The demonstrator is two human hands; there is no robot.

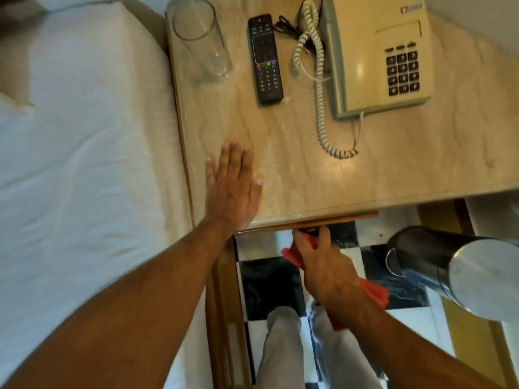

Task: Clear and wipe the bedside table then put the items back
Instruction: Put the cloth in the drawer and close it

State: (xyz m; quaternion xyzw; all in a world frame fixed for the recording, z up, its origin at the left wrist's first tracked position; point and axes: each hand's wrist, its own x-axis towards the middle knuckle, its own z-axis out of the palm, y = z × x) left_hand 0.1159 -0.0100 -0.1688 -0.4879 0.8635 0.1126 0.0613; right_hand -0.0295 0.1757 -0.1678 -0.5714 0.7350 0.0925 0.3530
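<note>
Now the left hand (pixel 233 186) lies flat on the marble-topped bedside table (pixel 295 169), fingers straight and together, palm down near the front left corner — it grasps nothing. Down below the front edge, the right hand (pixel 323 265) has its fingers curled round a red cloth (pixel 375 292), which bunches out on both sides of the fist; the thumb points up toward the underside of the tabletop, at the wooden lip there.

Up on the table, everything sits at the back. A clear drinking glass (pixel 200 40) stands at the far left corner, next to the bed. Just right of it lies a black remote control (pixel 264 58), lengthwise, buttons up. Further right sits a cream corded telephone (pixel 379 54) with a dark keypad — its coiled cord (pixel 320 99) loops down across the marble toward the front.

Left of the table is the bed with a white sheet (pixel 84 136). On the black-and-white chequered floor (pixel 269 279), a shiny steel bin (pixel 449 265) stands at the right, and the person's grey trouser legs (pixel 283 346) show beneath the arms.
</note>
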